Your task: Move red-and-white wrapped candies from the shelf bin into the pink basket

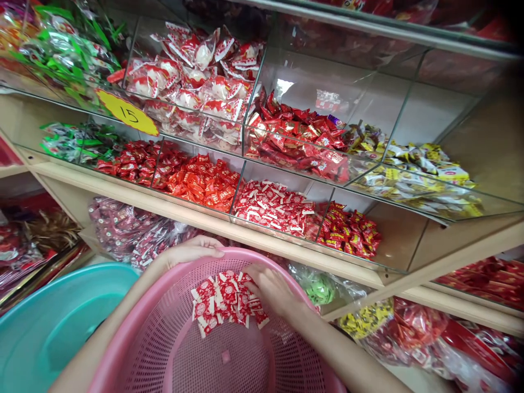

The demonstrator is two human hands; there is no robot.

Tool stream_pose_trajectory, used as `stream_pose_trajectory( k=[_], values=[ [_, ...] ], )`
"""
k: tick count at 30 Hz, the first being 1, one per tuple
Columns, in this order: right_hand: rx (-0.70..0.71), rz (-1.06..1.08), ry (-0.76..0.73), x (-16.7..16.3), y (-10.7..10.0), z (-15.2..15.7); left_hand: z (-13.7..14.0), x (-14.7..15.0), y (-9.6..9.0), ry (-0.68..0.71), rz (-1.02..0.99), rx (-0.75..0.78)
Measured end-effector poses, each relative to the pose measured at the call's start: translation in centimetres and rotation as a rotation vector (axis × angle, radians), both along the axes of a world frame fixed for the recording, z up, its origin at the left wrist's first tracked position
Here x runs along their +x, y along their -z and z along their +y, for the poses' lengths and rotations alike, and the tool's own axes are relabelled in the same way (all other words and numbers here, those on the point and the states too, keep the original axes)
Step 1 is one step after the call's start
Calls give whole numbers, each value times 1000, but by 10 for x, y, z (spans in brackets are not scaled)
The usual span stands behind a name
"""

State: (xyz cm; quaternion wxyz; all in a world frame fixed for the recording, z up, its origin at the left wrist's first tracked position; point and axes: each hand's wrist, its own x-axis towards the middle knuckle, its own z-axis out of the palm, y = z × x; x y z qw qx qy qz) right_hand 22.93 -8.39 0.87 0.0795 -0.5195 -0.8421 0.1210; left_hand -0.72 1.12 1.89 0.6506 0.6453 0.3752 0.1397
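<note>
A pink plastic basket (pixel 229 252) with perforated walls is tilted toward me below the shelves. My left hand (pixel 195 250) grips its far rim at the upper left, fingers over the edge. Inside the basket, at its far side, lies a small pile of red-and-white wrapped candies (pixel 223 300). My right hand (pixel 268 286) reaches into the basket and rests at the right edge of this pile. Its fingers are bent down among the packets, and their tips are partly hidden, so I cannot tell whether any packet is held.
Glass-fronted bins hold matching red-and-white candies (pixel 274 207), orange-red candies (pixel 207 183) and yellow-wrapped sweets (pixel 429 169). A yellow price tag (pixel 127 112) reads 15. To the left stands a turquoise basin (pixel 24 327). Bagged candies (pixel 126 229) fill the space under the shelf.
</note>
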Motion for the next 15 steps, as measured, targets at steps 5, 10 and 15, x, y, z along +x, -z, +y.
stream_pose_trajectory(
  k=[5,10,15],
  values=[
    [43,-11,1,-2,0,-3,-2,1,-4,10,1,-6],
    [64,5,-1,0,-1,-6,-4,3,-7,-1,-6,-36],
    [107,112,20,8,-1,-6,-4,3,-8,4,-4,-15]
  ],
)
